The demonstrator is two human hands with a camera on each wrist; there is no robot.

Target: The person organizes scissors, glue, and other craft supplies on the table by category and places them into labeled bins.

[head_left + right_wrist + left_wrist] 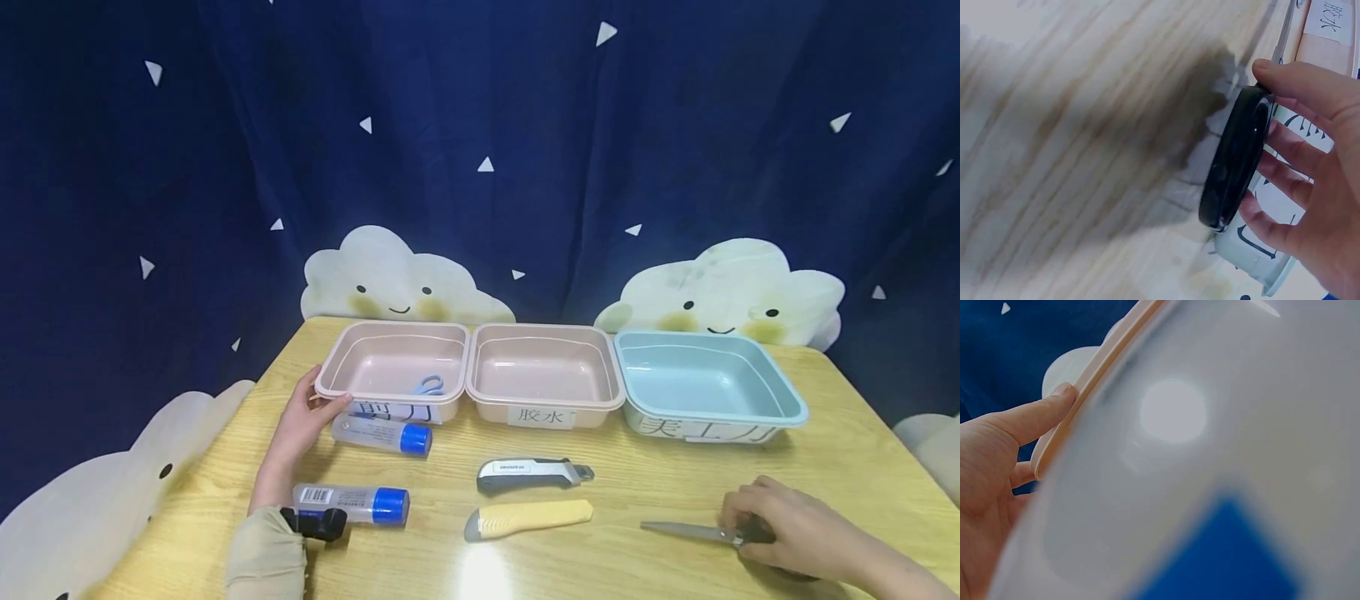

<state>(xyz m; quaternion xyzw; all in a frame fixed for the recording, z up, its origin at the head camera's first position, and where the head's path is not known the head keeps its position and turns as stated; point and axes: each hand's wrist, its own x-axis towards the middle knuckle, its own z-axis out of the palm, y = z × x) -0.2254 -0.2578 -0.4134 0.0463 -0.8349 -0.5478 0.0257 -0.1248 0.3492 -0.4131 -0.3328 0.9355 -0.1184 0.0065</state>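
At the left front corner of the left pink bin, my left hand grips the rim. In the left wrist view its thumb lies against that rim, with other fingers behind the corner. A pair of light blue-handled scissors lies inside this bin. My right hand holds dark-handled scissors, their blades pointing left over the table. In the right wrist view the fingers and thumb pinch the black handle. Just below my left hand is a glue bottle with a blue cap.
A second glue bottle lies by the left wrist. A grey utility knife and a yellow one lie mid-table. The middle pink bin and the blue bin continue the row, with paper labels on their fronts.
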